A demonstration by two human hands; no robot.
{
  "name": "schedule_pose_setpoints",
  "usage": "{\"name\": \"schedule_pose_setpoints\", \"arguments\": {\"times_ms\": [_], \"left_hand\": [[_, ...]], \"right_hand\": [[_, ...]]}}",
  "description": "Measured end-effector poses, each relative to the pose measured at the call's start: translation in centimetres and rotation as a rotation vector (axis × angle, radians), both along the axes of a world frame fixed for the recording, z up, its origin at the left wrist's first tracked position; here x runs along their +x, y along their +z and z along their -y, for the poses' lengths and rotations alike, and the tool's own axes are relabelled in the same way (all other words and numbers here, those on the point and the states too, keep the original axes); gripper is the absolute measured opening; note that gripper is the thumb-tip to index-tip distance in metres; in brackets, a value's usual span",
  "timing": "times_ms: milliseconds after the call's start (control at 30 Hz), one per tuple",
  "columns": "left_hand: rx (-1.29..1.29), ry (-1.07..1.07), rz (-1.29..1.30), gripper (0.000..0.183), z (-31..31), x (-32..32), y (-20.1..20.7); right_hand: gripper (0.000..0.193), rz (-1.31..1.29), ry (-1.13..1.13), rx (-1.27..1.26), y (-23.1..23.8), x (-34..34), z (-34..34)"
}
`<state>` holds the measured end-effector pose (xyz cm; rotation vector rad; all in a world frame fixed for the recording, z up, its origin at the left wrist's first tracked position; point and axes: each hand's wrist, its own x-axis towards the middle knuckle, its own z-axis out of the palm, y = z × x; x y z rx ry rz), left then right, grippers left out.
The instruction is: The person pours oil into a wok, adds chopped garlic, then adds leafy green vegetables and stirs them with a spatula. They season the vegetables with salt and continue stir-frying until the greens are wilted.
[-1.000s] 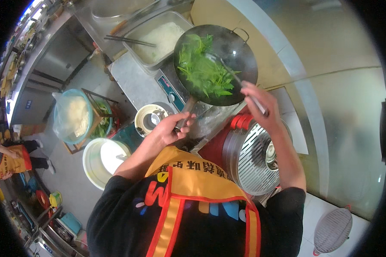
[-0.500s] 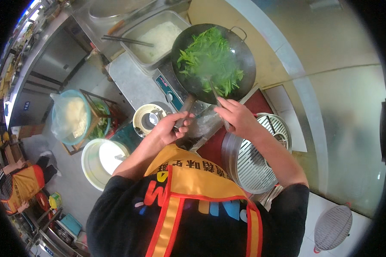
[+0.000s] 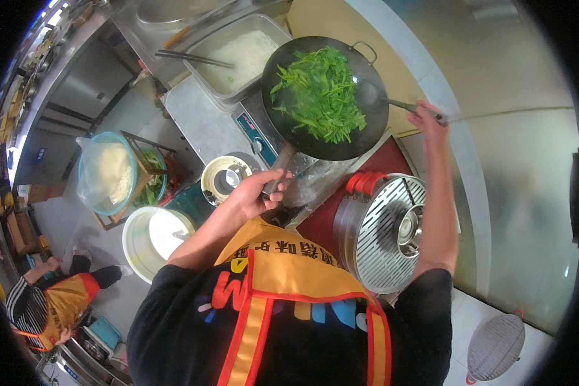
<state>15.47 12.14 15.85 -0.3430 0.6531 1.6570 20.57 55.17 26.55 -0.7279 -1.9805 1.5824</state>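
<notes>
My left hand (image 3: 257, 193) is closed round the handle (image 3: 284, 162) of a dark wok (image 3: 373, 132), which sits over a stove with a control knob. A heap of chopped green leafy vegetables (image 3: 321, 93) lies in the wok's middle and left. My right hand (image 3: 430, 122) grips a long-handled ladle (image 3: 402, 105) near its end, out past the wok's right rim. The ladle's rounded head rests low against the wok's right inner wall, apart from the greens.
Left of the wok stands a tub of white noodles (image 3: 254, 51) with chopsticks (image 3: 196, 59) across it. A slotted round metal steamer (image 3: 383, 248) is below right. A white bucket (image 3: 135, 248) and blue basin (image 3: 116, 206) stand left. Another person (image 3: 61, 305) is at lower left.
My right hand has swung right and up with the ladle, from the wok's near edge to beyond its right rim. The greens are more gathered. My left hand stays on the handle.
</notes>
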Motion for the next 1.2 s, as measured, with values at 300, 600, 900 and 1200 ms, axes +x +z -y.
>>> {"name": "schedule_pose_setpoints", "arguments": {"times_ms": [300,600,900,1200], "left_hand": [[-0.001,0.014,0.000,0.029,0.0,0.1,-0.3],[0.074,-0.008,0.083,0.025,-0.2,-0.2,-1.6],[0.013,0.006,0.040,0.031,-0.2,0.0,-1.1],[0.014,0.024,-0.016,0.026,0.1,-0.1,0.0]], "right_hand": [[0.028,-0.116,0.246,-0.198,-1.5,0.2,7.0],[0.032,0.023,0.809,1.007,-2.2,1.4,14.4],[0.045,0.127,0.934,1.101,-2.1,2.9,16.1],[0.026,0.184,0.143,0.498,4.4,2.9,6.7]]}}
